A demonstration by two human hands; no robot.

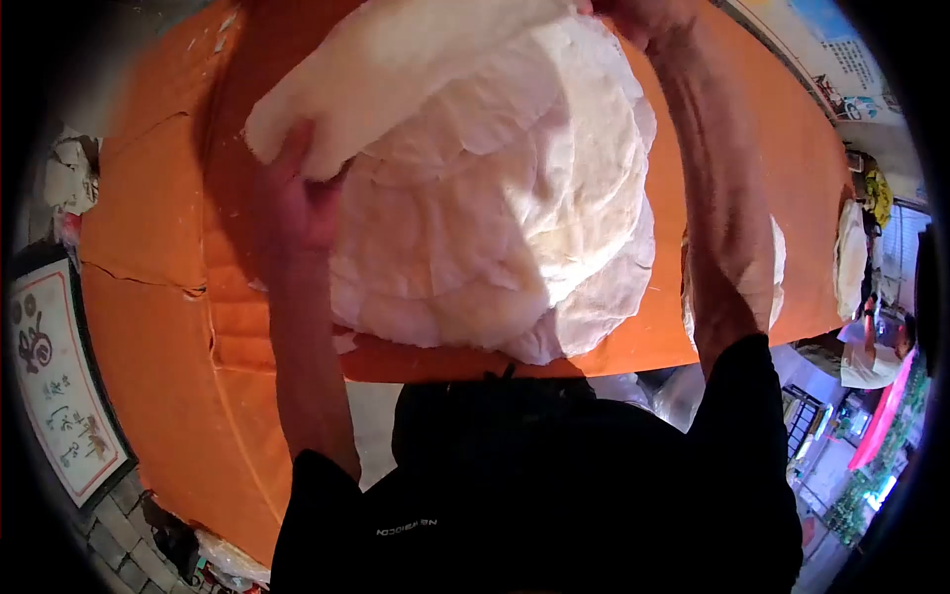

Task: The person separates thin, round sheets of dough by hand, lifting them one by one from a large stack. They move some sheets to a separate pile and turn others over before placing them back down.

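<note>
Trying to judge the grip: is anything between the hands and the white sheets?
Nothing visible. The left hand grips the edge of the top sheet directly, above the pile. The right hand meets the sheet's far edge, partly cut off by the frame.

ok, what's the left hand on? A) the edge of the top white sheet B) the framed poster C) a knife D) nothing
A: the left hand is closed on the edge of the top white sheet, which is raised off the stack lying on the orange surface.
</note>
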